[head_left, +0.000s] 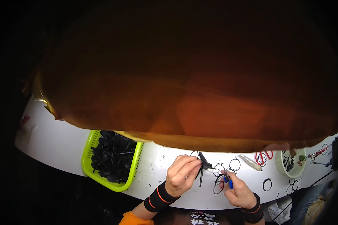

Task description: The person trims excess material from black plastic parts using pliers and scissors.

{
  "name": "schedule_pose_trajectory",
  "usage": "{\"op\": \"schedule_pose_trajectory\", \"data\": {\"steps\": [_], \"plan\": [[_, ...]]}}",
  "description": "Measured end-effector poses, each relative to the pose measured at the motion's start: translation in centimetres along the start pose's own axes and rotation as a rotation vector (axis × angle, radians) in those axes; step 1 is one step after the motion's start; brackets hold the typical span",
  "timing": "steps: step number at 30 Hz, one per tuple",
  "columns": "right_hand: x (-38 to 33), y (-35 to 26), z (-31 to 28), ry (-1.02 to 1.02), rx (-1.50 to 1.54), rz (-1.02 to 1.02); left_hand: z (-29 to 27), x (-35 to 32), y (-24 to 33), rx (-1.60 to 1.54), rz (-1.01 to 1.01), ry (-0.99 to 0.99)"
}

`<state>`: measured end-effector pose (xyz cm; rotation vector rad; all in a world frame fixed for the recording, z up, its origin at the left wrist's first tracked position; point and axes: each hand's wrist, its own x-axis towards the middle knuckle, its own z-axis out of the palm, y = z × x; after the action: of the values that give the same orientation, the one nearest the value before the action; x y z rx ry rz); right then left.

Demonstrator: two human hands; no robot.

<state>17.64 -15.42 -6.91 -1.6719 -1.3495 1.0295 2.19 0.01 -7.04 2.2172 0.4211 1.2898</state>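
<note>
My left hand (182, 175) pinches a black plastic-looking piece (204, 161) with a thin stem hanging down over the table. My right hand (238, 192) is closed round a small blue-handled tool (228, 181) that looks like snips. The tool's thin tip points left, close to the black piece; I cannot tell if they touch. Several thin black rings (235, 164) lie around my right fingers. Beside my left hand stands a lime-green basket (87, 159) heaped with similar black pieces (112, 155).
A large blurred brown shape (191, 112) hides the far part of the white table (56, 144). To the right are red loops (260, 159), a clear packet (251, 163), a pale round tub (280, 165) of small parts and a thick black ring (267, 184). Black scraps dot the tabletop.
</note>
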Motion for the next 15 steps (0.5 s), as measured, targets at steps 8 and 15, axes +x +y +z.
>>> {"op": "schedule_pose_trajectory", "data": {"steps": [8, 15], "plan": [[-0.5, 1.5, -1.2, -0.065, -0.044, 0.078, 0.1, -2.2, -0.5, -0.979, -0.38, 0.069], [-1.2, -2.2, -4.0, 0.064, -0.368, -0.328, -0.1, -2.6, 0.5, -1.026, -0.362, 0.067]]}}
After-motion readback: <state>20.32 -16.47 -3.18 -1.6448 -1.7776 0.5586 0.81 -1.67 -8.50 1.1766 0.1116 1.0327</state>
